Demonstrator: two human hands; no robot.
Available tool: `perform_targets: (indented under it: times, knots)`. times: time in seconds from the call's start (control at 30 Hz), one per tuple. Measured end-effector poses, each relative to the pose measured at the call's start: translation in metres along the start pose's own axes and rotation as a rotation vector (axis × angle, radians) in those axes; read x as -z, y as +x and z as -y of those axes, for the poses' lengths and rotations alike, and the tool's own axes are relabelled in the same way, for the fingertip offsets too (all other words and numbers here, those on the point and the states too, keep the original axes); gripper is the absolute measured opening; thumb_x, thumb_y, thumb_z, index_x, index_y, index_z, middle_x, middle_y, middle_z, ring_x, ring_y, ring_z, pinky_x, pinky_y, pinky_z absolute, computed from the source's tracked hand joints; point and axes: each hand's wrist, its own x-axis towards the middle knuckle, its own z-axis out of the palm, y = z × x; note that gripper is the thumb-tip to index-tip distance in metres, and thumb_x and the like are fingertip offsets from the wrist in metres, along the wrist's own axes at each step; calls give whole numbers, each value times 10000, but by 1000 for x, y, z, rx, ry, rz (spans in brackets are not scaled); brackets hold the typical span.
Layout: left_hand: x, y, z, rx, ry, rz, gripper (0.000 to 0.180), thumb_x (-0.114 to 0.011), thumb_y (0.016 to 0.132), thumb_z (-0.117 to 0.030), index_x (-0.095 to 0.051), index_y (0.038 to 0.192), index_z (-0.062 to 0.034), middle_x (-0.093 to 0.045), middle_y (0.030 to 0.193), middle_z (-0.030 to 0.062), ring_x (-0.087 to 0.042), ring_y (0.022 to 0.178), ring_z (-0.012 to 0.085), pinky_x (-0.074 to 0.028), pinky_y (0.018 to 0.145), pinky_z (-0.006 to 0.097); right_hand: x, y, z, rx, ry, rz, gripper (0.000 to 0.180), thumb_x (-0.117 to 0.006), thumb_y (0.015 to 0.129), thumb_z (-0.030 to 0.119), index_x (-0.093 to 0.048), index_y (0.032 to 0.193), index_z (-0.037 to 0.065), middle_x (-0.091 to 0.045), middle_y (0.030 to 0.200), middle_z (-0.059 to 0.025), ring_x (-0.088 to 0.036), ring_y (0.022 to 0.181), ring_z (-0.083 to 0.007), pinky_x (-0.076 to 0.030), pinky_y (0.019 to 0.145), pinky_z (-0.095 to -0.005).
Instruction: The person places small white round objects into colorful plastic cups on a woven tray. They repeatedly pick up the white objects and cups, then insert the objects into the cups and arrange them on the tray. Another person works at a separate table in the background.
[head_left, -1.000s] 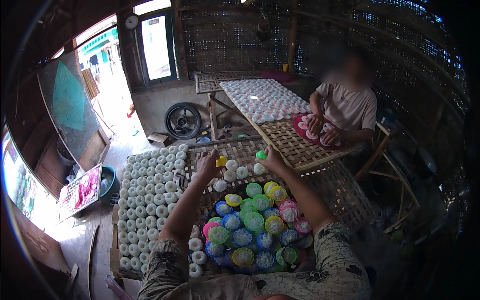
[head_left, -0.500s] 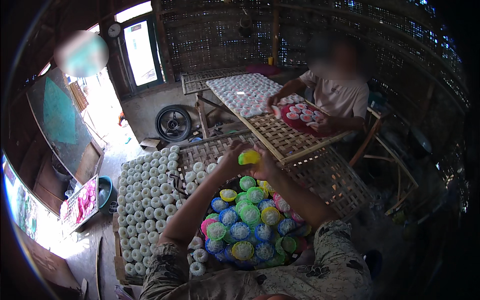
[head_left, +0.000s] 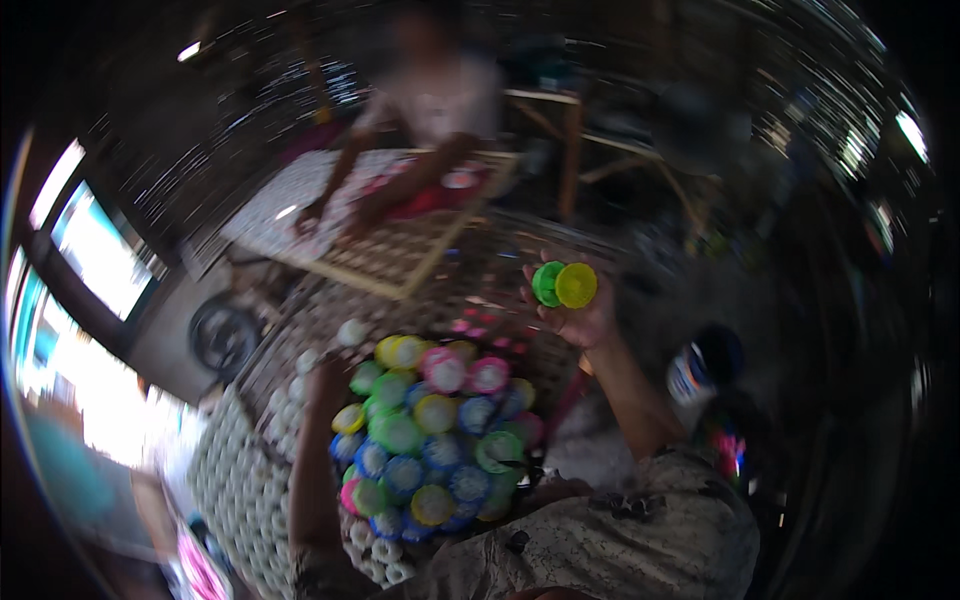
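Left hand (head_left: 322, 375), blurred at the edge of the heap of round multicoloured plastic caps (head_left: 432, 440), shows no readable grip; I cannot tell whether it holds anything. Right hand (head_left: 580, 318) is raised well clear, closed on a green cap (head_left: 546, 283) and a yellow cap (head_left: 577, 285) side by side. Judged a picking-and-pairing step; mating them calls for steady alignment.

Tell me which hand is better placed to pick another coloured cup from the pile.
Probably the left. The left hand is down at the edge of the pile of coloured cups, though blur hides its fingers. The right hand is raised off the pile, already holding a green cup and a yellow cup.
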Motion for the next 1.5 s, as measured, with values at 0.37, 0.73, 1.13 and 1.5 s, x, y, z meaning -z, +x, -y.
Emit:
perform_targets:
  times: [0.37,0.73,1.13,1.5]
  knots:
    - [58,12,-26,-133,-63,-38,79,-625,837,-57,-599,899,-16,-591,1029,177,-562,1021,353,-427,927,431,144,-398,60,1435,258,-592,493,-480,861,442,-600,1108,33,-608,1157,-165,-529,1149,-377,-379,1037,-588]
    - [77,-16,-117,-48,-353,60,220,-675,868,-130,-610,1028,6,-621,1064,153,-614,918,303,-486,868,392,30,-294,99,1001,-567,-983,495,-557,942,399,-506,1294,54,-536,1262,-133,-548,1151,-293,-490,949,-471]
    - [30,12,-214,-372,-224,282,626,-746,780,-279,-517,1319,-56,-620,1184,197,-588,1107,354,-461,973,425,-5,27,-80,-689,-2595,335,678,-745,748,262,-467,1330,52,-614,1160,-231,-586,1092,-380,-430,960,-500]
    - [54,9,-91,457,-1662,-132,357,-581,957,-260,-511,1204,-11,-607,1125,162,-644,1006,288,-568,882,404,43,85,-39,-984,-1796,105,501,-628,901,338,-553,1308,57,-645,1054,-88,-609,999,-193,-520,850,-355]
